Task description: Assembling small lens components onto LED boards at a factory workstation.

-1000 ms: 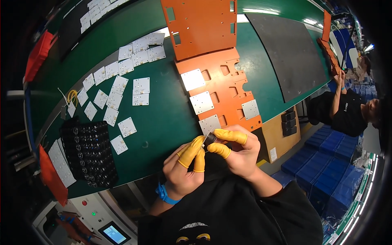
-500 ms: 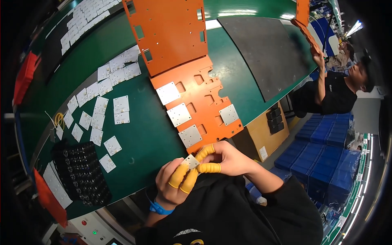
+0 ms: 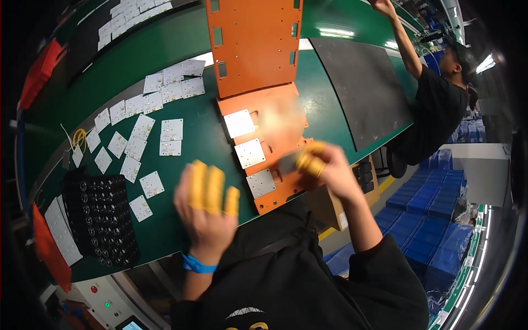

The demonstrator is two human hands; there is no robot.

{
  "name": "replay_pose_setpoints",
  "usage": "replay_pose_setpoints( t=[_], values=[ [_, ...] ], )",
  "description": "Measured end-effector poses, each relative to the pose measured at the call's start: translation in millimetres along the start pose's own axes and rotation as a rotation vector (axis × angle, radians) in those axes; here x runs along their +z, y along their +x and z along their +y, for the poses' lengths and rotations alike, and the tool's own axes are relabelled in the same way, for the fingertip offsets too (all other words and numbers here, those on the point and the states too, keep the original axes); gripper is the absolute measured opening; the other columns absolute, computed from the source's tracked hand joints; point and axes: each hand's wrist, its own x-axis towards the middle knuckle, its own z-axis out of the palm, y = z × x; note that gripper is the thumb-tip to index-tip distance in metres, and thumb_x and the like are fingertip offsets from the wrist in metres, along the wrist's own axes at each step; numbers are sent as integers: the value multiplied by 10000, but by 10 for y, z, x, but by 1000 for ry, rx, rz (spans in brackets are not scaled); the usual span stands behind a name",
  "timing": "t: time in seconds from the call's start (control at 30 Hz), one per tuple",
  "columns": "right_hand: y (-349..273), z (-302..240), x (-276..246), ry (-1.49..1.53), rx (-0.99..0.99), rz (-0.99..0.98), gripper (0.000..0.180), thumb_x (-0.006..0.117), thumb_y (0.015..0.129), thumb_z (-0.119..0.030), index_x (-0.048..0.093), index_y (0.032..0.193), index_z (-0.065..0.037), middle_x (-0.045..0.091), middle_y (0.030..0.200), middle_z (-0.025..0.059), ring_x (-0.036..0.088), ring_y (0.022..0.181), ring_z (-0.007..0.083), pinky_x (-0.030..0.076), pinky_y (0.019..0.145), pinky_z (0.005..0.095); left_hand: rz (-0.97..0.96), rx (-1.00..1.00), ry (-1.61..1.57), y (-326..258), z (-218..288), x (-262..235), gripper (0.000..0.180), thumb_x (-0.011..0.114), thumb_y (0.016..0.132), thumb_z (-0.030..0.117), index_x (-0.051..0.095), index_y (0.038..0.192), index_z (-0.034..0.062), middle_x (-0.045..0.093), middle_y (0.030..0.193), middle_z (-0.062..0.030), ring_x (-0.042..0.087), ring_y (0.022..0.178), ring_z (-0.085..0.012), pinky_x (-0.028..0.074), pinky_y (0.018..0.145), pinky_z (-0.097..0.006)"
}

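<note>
My right hand [image 3: 336, 171], with yellow finger cots, pinches a small square plate [image 3: 287, 163] that looks dark and blurred. It is over the lower right part of an orange fixture board [image 3: 269, 195]. Three silver square plates with small holes, among them a middle plate [image 3: 250, 153], lie along the board's left side. Off to the left, my left hand [image 3: 208, 212] is above the green table with its fingers spread and nothing in them. It also wears yellow finger cots, with a blue band at the wrist. A blurred pale patch hides the board's upper middle.
An orange panel [image 3: 256, 47] with cutouts rises behind the board. White square circuit boards [image 3: 152, 184] lie spread at the left, beside a stack of black round parts [image 3: 104, 220]. A dark mat [image 3: 363, 88] lies on the right; a co-worker [image 3: 434, 110] stands beyond it.
My hands, together on the small plate before, have separated. The left has let go and moved left and forward; the right has carried the plate forward over the board. The co-worker's arm has shifted.
</note>
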Motion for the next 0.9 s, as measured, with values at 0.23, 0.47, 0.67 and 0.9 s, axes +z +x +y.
replay_pose_setpoints(
  t=[0.23, 0.47, 0.67, 0.9],
  values=[
    [533, 169, -543, -258, -114, 243, 194, 663, 882, -135, 679, 943, 48, 655, 832, 22, 546, 743, 79, 432, 663, 222, -359, -206, 312, 129, -333, 152, 651, 622, 905, 325, 411, 1390, -56, 413, 1440, -228, 225, 1436, -414, 173, 1164, -548],
    [688, 229, -564, -189, -108, 176, 183, 643, 884, -162, 668, 909, 18, 617, 757, -17, 477, 631, 38, 350, 561, 204, -352, -93, 129, -128, -117, 87, 554, 680, 850, 259, 526, 1277, -59, 522, 1221, -228, 382, 1329, -416, 282, 1126, -551],
    [584, 43, -307, -808, -593, 537, 380, 716, 831, -59, 628, 1198, -18, 514, 869, -12, 443, 627, 60, 382, 555, 219, -393, 57, -36, -590, -125, -40, 489, 689, 838, 329, 626, 1171, -23, 569, 1183, -179, 457, 1256, -377, 349, 1089, -535],
    [339, -258, 1547, -543, -989, -239, 298, 691, 840, -73, 629, 1127, -28, 602, 901, 124, 603, 761, 248, 494, 662, 343, -272, 266, -203, -1073, -293, -221, 266, 627, 702, 76, 725, 937, 1, 668, 1035, -110, 601, 1085, -306, 508, 949, -440]
  ],
)
